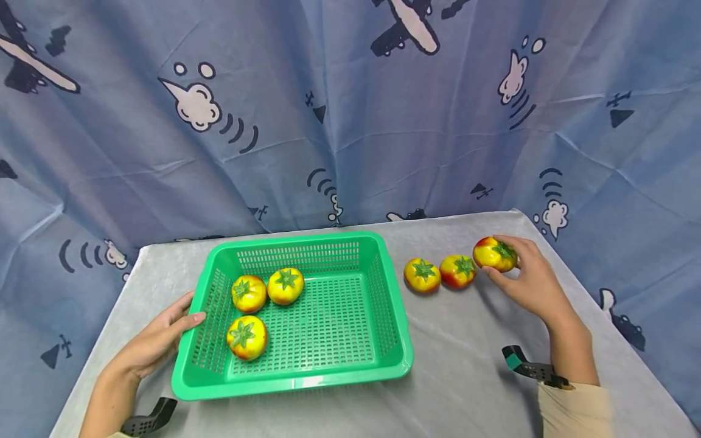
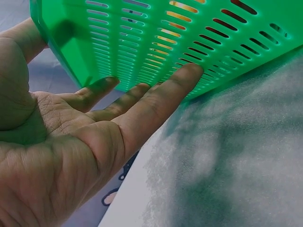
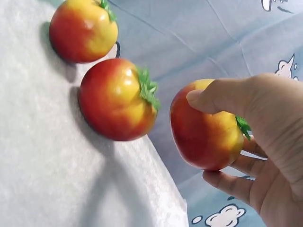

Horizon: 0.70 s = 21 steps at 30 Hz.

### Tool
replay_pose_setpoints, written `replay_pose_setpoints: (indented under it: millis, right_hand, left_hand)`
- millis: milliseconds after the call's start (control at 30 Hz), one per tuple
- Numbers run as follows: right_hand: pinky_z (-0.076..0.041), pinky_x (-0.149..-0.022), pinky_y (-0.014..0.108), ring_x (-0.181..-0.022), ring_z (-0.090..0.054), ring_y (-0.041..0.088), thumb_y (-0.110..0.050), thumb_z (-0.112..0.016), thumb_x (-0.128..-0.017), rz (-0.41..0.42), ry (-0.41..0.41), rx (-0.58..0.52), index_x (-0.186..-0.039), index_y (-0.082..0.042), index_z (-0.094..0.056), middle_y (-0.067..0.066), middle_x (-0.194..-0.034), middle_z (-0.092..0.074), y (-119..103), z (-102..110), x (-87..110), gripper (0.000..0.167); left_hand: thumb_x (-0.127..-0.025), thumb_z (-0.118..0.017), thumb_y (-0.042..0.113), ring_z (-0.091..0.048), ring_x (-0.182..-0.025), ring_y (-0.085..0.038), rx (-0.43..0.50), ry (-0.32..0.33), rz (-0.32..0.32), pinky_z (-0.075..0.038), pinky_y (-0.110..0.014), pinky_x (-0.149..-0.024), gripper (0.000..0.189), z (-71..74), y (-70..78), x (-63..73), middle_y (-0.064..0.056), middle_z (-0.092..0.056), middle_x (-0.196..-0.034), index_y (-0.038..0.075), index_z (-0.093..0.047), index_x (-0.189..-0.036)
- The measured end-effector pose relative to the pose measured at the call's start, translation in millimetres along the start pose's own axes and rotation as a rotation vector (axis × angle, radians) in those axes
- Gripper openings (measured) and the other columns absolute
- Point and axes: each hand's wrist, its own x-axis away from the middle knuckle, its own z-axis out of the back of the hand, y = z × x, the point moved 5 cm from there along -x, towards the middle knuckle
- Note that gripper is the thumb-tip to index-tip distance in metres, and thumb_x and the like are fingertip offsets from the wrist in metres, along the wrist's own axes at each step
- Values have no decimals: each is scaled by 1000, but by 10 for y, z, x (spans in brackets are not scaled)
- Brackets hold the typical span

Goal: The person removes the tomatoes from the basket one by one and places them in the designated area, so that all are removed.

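Note:
In the head view my right hand (image 1: 533, 283) pinches a yellow-red tomato (image 1: 491, 254) with a green leafy top. Thumb and fingers lie on opposite sides of this tomato (image 3: 201, 132) in the right wrist view. Just left of it, two more tomatoes (image 1: 457, 271) sit side by side on the table. My left hand (image 1: 156, 337) holds the left side of a green plastic basket (image 1: 402, 340), thumb over the rim. Its fingers (image 2: 156, 101) lie along the outside of the slotted wall. Three similar tomatoes (image 1: 247, 337) are in the left part of the basket.
A pale grey cloth covers the table (image 1: 465, 377). Behind the table and at its sides hangs a blue curtain (image 1: 328, 121) printed with planes and clouds. Black straps with small mounts (image 1: 533, 368) sit on both wrists.

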Motion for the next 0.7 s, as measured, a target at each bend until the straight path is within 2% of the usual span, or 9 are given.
replay_pose_setpoints:
  millis: [267,500,700]
  right_hand:
    - [-46,-92,69,-125,-48,55,-17,-79,-95,-49,-60,52,-152,1,-48,38,-145,-45,196,-72,20,67]
    - [-40,-101,77,-129,-44,59,-15,-79,-95,-55,-70,41,-150,2,-48,41,-145,-44,300,-118,18,66]
    - [-38,-105,80,-130,-44,58,-18,-78,-97,-88,-121,50,-151,4,-47,40,-144,-45,360,-190,14,66]
  left_hand:
    - [-115,-39,14,-75,-117,-23,15,-8,11,-65,-43,-93,75,-4,-13,6,11,-62,-141,-2,13,-167]
    - [-115,-37,12,-75,-116,-23,15,-33,-21,-65,-43,-93,74,-12,7,4,10,-63,-141,-4,14,-166]
    - [-114,-38,12,-75,-116,-21,5,-29,-20,-66,-44,-92,74,-9,11,-1,10,-63,-141,-4,13,-166]
